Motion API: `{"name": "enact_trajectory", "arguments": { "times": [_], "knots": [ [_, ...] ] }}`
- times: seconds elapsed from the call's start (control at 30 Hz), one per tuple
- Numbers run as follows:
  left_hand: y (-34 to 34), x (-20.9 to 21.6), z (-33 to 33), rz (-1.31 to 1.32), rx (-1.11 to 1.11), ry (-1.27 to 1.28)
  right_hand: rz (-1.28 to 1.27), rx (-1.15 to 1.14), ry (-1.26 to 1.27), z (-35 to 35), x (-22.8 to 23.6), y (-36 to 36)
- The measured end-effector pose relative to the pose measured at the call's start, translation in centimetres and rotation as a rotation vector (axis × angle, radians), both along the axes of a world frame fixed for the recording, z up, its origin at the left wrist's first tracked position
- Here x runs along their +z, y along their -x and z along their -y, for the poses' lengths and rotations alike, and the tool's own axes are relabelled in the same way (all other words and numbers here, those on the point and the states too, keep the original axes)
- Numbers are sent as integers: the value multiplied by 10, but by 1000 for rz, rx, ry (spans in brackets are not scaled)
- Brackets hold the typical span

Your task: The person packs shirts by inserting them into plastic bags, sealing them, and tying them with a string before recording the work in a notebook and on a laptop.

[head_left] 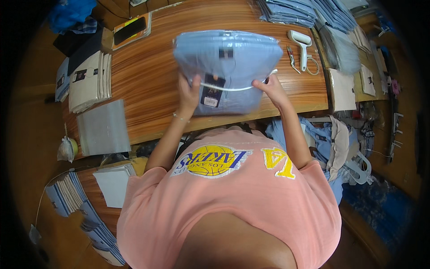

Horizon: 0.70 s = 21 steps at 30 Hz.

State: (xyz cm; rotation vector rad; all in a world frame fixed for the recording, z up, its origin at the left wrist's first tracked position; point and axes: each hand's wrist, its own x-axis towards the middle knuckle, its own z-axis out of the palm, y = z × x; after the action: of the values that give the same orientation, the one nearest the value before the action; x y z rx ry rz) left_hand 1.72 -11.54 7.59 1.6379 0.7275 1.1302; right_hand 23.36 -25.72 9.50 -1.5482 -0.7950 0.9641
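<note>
a: nearest item?
b: left hand [188, 93] and right hand [270, 88], both gripping the near edge of a bagged, folded light-blue shirt [226, 67], which lies over the front edge of the wooden table [148, 76].
a: beside it?
b: stack of clear bags [103, 127] at left; white lint roller [302, 46] at right.
a: farther back?
b: pile of packed shirts [286, 11]; a phone [130, 30].
</note>
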Motion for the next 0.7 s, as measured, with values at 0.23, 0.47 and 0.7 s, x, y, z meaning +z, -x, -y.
{"name": "enact_trajectory", "arguments": {
  "times": [0.23, 0.47, 0.7],
  "knots": [
    [-28, -44, 32, -237, -90, 484, -670, -102, 194, 31, -38, -24],
    [-37, -62, 103, -353, 117, 597, -831, 95, 242, 62, -79, -58],
    [-12, -59, 198, -228, 449, 606, -740, 439, 331, 78, -61, -50]
  ]
}}
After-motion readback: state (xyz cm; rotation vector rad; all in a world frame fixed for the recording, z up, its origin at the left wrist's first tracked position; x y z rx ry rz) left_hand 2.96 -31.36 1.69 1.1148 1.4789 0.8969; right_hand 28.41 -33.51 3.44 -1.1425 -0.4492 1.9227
